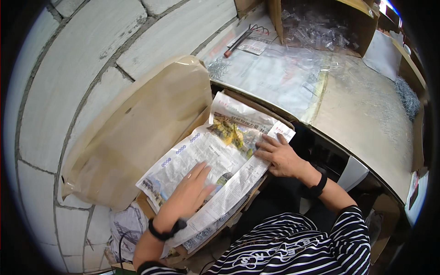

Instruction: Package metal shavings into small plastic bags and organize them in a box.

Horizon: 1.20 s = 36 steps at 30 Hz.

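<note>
A sheet of newspaper (176,167) covers most of an open cardboard box (233,219) in front of me. It has colour pictures, and one long side is folded over into a pale strip. My left hand (190,190) lies on its near left part, fingers stretched out. At the right end, my right hand (279,158) rests with fingers spread on the paper near its edge. Below the folded strip, small shiny pieces (208,235) show in the box; their kind is too small to tell. Both wrists wear black bands.
A large brown paper-covered panel (142,133) leans against the white block wall (87,59) at left. Beyond the box stands a worktable (362,114) with a red-tipped tool (236,43), a carton of clear plastic pieces (316,30) and a heap of thin metal pieces (406,98).
</note>
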Motion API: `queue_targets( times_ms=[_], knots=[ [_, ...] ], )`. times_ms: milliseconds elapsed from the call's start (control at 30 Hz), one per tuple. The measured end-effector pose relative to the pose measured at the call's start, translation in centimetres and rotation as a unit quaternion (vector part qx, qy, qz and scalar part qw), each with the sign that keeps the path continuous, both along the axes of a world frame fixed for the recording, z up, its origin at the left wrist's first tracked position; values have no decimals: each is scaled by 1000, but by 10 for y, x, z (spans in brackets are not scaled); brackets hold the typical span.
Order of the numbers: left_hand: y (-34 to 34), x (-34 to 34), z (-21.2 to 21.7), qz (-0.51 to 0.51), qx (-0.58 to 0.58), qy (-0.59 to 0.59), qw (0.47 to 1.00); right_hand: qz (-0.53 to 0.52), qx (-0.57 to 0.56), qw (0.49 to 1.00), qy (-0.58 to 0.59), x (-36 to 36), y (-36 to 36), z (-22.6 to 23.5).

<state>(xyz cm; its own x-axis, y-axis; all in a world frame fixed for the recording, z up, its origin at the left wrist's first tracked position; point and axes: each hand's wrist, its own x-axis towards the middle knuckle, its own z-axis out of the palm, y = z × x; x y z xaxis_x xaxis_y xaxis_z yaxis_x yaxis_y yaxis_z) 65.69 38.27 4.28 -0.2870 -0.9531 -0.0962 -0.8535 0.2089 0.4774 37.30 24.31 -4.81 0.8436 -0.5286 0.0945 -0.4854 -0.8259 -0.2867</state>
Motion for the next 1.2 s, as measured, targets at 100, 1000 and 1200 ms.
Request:
queue_targets(
  times_ms=[100, 1000, 1200],
  knots=[
    [-79, -19, -30, -31, -21, 19, 999, 30, 69, 997, -9, 0, -3, 3],
    [-203, -49, -133, 160, -62, -179, 969, -139, 6, 990, 26, 14, -26, -42],
    [-195, -45, -145, 85, -5, -121, 989, -146, 7, 989, -33, 17, -24, -45]
  ],
)
